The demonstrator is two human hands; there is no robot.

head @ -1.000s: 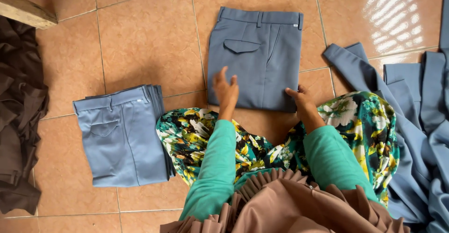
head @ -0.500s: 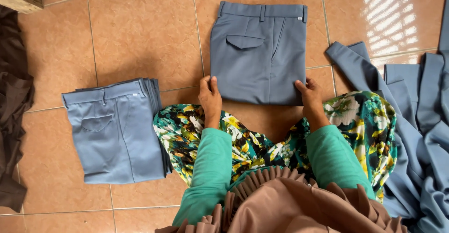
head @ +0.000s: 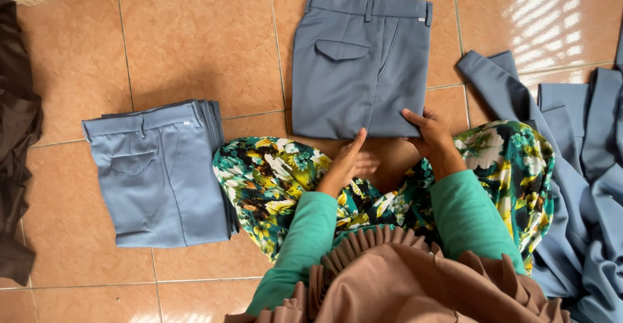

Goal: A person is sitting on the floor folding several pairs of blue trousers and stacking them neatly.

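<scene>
Right hand point(head: 429, 133), centre frame: grip clamped on the lower right edge of the folded grey trousers point(head: 361, 63), thumb on top; left hand point(head: 350, 159) just beside it, fingers flat and together, holding nothing, fingertips at the trousers' lower edge. Trousers lie flat on the tiled floor point(head: 195, 37), upper centre, waistband at top. Stack of folded grey trousers point(head: 159, 174) at left; loose grey cloth point(head: 584, 187) at right; dark brown cloth point(head: 16, 135) on left edge.
</scene>
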